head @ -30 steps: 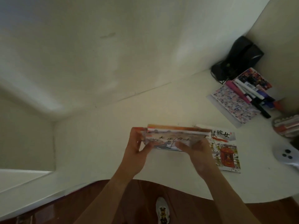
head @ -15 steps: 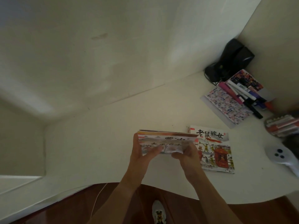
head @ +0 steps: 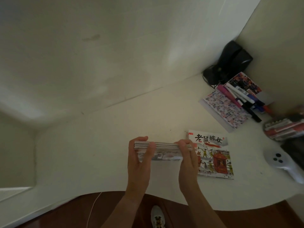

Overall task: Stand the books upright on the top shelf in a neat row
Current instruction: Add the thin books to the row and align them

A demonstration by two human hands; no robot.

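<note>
A small stack of thin picture books stands nearly on edge above the white shelf, top edges facing me. My left hand grips its left end, thumb across the front cover. My right hand grips its right end. Just to the right, another picture book with black Chinese lettering and a red sedan chair lies flat on the shelf, partly behind my right hand.
A patterned booklet with several markers lies at the back right, by a black device in the corner. A white controller and red-white packs sit at the right edge. White walls close the back and left; wooden floor lies below.
The stack has tipped up from a slanted hold to nearly on edge, so less of its front cover shows. Both hands shifted slightly left, uncovering more of the flat book.
</note>
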